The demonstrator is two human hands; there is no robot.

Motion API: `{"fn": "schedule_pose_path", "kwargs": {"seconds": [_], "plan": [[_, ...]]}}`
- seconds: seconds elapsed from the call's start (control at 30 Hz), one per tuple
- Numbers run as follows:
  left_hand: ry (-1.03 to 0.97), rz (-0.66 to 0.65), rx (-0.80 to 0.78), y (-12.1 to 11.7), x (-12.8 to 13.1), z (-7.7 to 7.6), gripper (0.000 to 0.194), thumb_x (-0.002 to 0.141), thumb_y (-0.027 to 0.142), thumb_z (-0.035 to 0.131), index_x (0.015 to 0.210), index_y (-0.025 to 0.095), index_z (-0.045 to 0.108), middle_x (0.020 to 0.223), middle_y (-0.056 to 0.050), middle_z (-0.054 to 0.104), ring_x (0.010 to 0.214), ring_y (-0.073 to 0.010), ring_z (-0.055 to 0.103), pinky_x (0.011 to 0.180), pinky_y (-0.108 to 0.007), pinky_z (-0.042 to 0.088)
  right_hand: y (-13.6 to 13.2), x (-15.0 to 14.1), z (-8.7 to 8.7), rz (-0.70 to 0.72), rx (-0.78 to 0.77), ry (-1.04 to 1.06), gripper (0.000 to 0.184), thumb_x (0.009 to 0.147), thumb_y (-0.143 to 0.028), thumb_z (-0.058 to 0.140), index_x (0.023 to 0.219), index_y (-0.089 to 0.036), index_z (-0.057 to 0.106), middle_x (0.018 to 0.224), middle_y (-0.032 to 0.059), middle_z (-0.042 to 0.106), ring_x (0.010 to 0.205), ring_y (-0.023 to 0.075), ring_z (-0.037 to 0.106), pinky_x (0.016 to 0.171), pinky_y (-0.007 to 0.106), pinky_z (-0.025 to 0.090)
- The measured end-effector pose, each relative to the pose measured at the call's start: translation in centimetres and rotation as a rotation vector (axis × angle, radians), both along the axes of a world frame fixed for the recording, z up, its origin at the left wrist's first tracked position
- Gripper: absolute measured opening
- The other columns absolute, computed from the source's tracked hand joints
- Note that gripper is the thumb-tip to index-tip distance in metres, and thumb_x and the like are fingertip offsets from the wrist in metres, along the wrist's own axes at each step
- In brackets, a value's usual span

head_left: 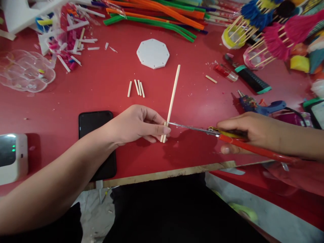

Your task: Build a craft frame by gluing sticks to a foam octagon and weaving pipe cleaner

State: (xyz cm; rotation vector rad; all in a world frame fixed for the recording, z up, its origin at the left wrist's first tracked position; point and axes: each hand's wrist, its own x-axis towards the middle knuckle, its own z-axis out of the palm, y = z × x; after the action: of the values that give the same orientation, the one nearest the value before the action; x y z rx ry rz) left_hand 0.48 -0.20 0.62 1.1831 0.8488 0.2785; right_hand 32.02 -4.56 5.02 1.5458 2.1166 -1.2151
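Between thumb and fingers, my left hand (pixel 145 125) pinches a long thin wooden stick (pixel 173 92) with a short cut piece (pixel 162 135) laid alongside its lower end. My right hand (pixel 238 130) grips scissors (pixel 217 132) with red and yellow handles. Their blades point left and touch the long stick just above my left thumb, level with the top of the short piece. Several short stick pieces (pixel 139 87) lie on the red table beyond my left hand. Farther back rests a white octagonal foam plate (pixel 153 54) with small holes near its rim.
A black phone (pixel 97 145) lies under my left forearm. Foam scraps (pixel 67 37) and a clear tray (pixel 27 72) are at left. Pipe cleaners (pixel 152 17) lie at the back. A cutter (pixel 253 79), glue gun (pixel 260 104) and yarn-and-stick crafts (pixel 273 44) are at right.
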Motion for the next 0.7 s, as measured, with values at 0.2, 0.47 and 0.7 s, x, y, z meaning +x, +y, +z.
{"fn": "schedule_pose_path", "kwargs": {"seconds": [0.2,0.47,0.7], "plan": [[0.027,-0.021,0.040,0.1,0.0,0.0,0.011,0.079,0.031,0.078,0.071,0.024,0.077,0.071,-0.003,0.077,0.065,-0.0166,0.075,0.057,-0.025,0.062,0.0,0.0,0.1,0.056,-0.040,-0.022,0.059,0.081,-0.079,0.055,0.070,-0.022,0.047,0.064,-0.0052,0.035,0.059,0.0113,0.033,0.054,0.028,0.030],[0.022,-0.039,-0.049,0.1,-0.1,0.0,0.014,0.074,0.035,0.083,0.072,0.022,0.078,0.073,-0.003,0.078,0.065,-0.0148,0.074,0.059,-0.022,0.062,-1.1,-0.7,-0.4,0.085,0.071,-0.007,0.061,0.088,-0.078,0.046,0.064,-0.022,0.047,0.058,-0.0048,0.037,0.053,0.0104,0.036,0.051,0.027,0.033],[-0.008,-0.040,-0.023,0.1,-0.2,-0.2,0.011,0.076,0.031,0.081,0.069,0.024,0.078,0.071,-0.003,0.077,0.064,-0.0152,0.074,0.058,-0.023,0.062,-2.5,-0.7,-2.2,0.041,0.183,0.190,0.050,0.094,-0.059,0.056,0.062,-0.022,0.045,0.054,-0.0066,0.033,0.047,0.0086,0.035,0.047,0.025,0.031]]}}
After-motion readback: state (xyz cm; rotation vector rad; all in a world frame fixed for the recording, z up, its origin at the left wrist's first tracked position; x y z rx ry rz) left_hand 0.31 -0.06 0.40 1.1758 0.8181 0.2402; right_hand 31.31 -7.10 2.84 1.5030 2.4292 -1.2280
